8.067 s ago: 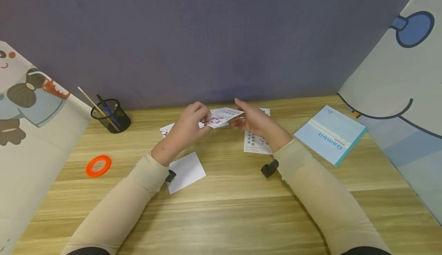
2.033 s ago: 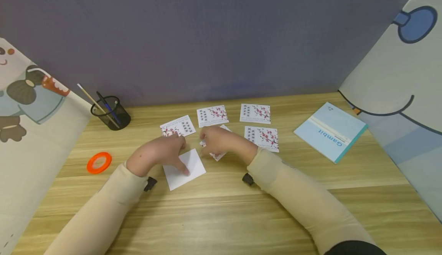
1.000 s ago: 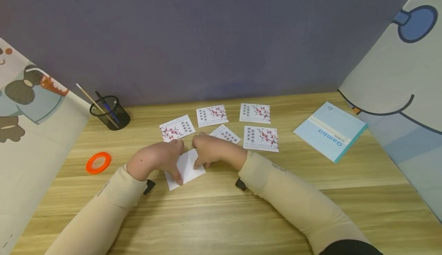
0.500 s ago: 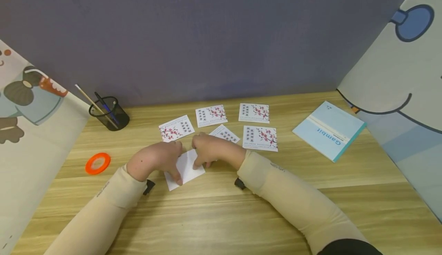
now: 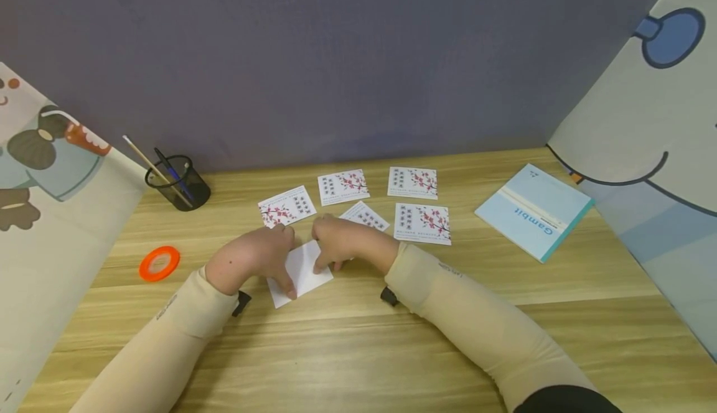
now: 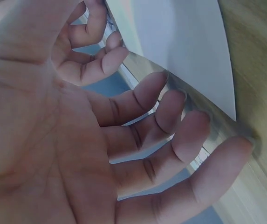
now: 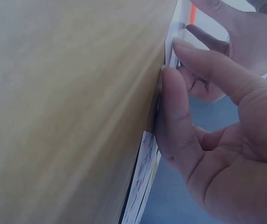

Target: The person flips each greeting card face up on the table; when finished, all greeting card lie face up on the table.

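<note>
A blank white card (image 5: 303,265) lies flat on the wooden table (image 5: 358,351). My left hand (image 5: 259,256) rests on its left side, thumb stretched down along the card. In the left wrist view the left hand (image 6: 124,116) spreads its fingers, with the tips touching the white card (image 6: 184,42) at its edge. My right hand (image 5: 339,242) rests on the card's right edge. In the right wrist view the right hand (image 7: 208,116) presses fingertips against the card's edge (image 7: 173,51). Several plum-blossom cards (image 5: 422,223) lie beyond; one (image 5: 365,215) is partly hidden by the right hand.
A black mesh pen cup (image 5: 180,186) stands at the back left and an orange tape ring (image 5: 159,263) lies at the left. A light blue booklet (image 5: 533,210) lies at the right. Cartoon panels (image 5: 50,176) (image 5: 644,152) and a purple wall enclose the table.
Earlier both hands held a blossom card in the air, then set it down. The right hand moved from that card onto the white card; over the last half second nothing has moved.
</note>
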{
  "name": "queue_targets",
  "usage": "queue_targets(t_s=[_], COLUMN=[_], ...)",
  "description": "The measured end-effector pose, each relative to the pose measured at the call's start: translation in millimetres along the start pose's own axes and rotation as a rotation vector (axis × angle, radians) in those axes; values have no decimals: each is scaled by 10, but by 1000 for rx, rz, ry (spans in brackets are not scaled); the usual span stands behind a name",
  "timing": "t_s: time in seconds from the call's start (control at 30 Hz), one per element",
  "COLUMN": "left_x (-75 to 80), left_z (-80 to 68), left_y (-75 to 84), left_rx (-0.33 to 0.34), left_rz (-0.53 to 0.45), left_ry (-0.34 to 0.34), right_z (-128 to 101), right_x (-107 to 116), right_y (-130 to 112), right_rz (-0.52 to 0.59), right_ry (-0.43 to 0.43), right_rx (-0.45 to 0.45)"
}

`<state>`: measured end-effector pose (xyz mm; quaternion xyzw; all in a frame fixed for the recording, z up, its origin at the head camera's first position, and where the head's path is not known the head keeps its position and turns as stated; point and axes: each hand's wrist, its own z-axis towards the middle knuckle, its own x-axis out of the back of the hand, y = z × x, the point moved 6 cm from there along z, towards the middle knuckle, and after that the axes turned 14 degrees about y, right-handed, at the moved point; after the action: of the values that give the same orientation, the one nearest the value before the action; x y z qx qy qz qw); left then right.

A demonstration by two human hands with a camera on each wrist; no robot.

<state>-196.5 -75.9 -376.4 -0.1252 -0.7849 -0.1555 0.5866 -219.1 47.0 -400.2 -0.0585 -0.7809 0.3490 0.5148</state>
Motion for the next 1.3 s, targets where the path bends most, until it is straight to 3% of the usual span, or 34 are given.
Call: queue_targets(t_s=[0.43, 0.93, 1.3], left_x=[-22, -41, -72], left_z=[11, -23, 26], left_y=[-55, -138, -330], left_rx=[11, 4, 6], left_rz=[-16, -150, -291], left_ry=[-5, -22, -71], right_z=[-3, -62, -39], right_x=[4, 48, 63], right_y=[-13, -19, 12], right_rz=[69, 97, 134], right_ry=[14, 34, 71], right_rx=[0, 23, 21])
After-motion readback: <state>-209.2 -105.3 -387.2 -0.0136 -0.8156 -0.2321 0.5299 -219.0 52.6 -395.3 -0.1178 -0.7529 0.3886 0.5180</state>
